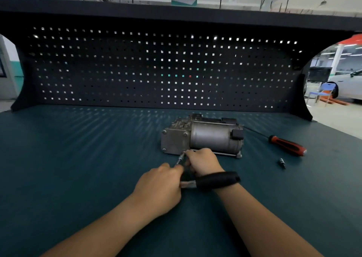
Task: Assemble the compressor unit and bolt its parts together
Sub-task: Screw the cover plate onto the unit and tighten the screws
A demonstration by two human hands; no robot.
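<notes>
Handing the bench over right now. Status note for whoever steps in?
Left hand: grips the tool at its rear end.
Right hand: curled round the tool near its tip, which sits at the end plate's lower near corner.
Compressor lies on the mat; screwdriver and loose bit lie to its right.
Done: three end-plate bolts look seated.
Left: the fourth corner; tightness can't be judged.

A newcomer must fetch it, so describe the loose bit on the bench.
Start at the grey compressor in the middle of the green bench. To its right lies a red-and-black screwdriver. The bit lies just nearer the person than that handle: a short dark metal stub, much smaller than the screwdriver.
</notes>
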